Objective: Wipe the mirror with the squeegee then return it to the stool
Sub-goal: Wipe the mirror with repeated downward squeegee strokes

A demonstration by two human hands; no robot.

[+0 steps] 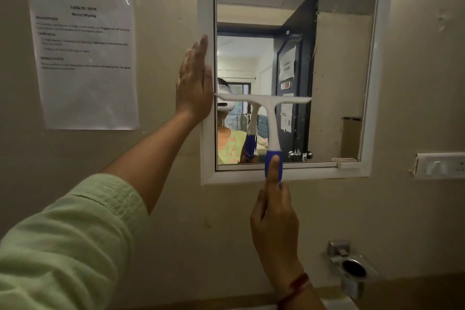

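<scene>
A wall mirror [334,63] in a white frame fills the upper middle of the head view. A white squeegee [271,118] with a blue grip is pressed against the glass, its blade level across the left half at about mid-height. My right hand [274,219] grips the blue handle from below, index finger stretched up along it. My left hand [195,83] lies flat, fingers together and pointing up, on the mirror frame's left edge. The stool is out of view.
A printed task sheet [84,60] is taped to the wall on the left. A metal holder [352,269] juts from the wall at lower right. A white switch plate [440,165] sits right of the mirror.
</scene>
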